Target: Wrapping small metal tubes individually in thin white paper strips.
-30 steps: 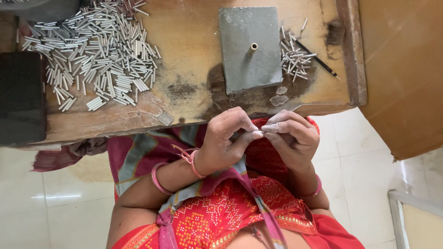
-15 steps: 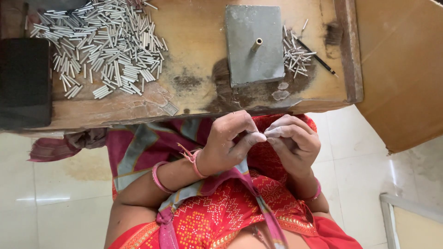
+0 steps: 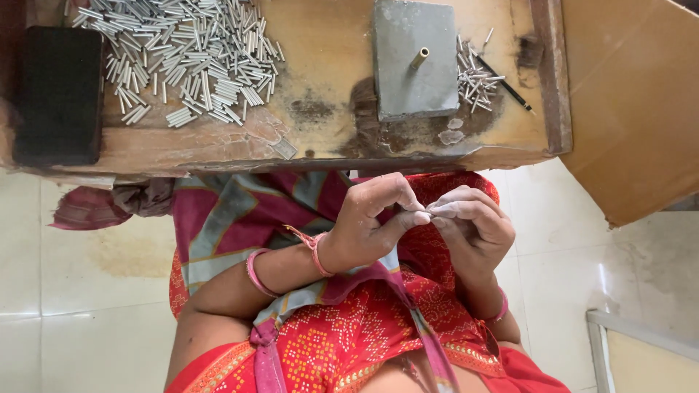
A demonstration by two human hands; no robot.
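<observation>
Worn wooden workbench (image 3: pixel 328 51), heap of metal tubes (image 3: pixel 182 58), grey block (image 3: pixel 415 62), pale tiled floor (image 3: pixel 87 291)

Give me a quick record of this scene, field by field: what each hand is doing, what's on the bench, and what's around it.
left hand: left hand raised over the lap, fingertips pinched against the right hand's
right hand: right hand fingertips meeting the left's; a small thin piece seems pinched between them, too small to identify
bench: wooden bench, worn and stained
left of bench: pile of short metal tubes, beside a black block
middle: grey metal plate with a brass peg standing up
right of plate: small heap of thin pins, dark pencil
floor: pale tiles
</observation>
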